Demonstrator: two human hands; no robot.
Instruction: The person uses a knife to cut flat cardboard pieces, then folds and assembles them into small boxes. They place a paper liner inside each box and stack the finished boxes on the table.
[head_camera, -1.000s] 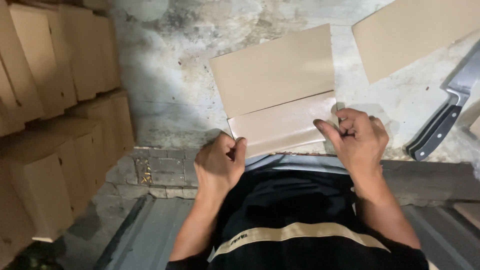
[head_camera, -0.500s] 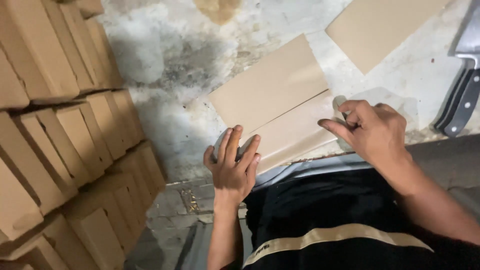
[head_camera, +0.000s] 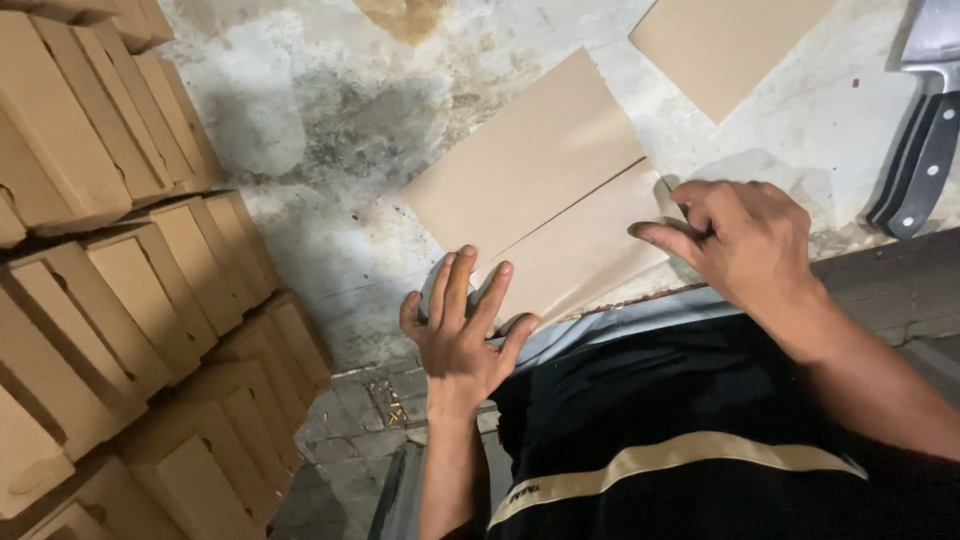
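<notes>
Card sheet (head_camera: 540, 200) lies on worktop (head_camera: 330, 110), long axis 8 to 2 o'clock. Left hand (head_camera: 462, 335) presses its 7 o'clock corner, fingers spread flat; right hand (head_camera: 745, 240) pinches its 4 o'clock edge.

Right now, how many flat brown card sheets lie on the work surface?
2. One folded sheet lies under both hands, left hand at its near corner, right hand at its right edge. Another sheet lies at the top right, partly cut off by the frame.
</notes>
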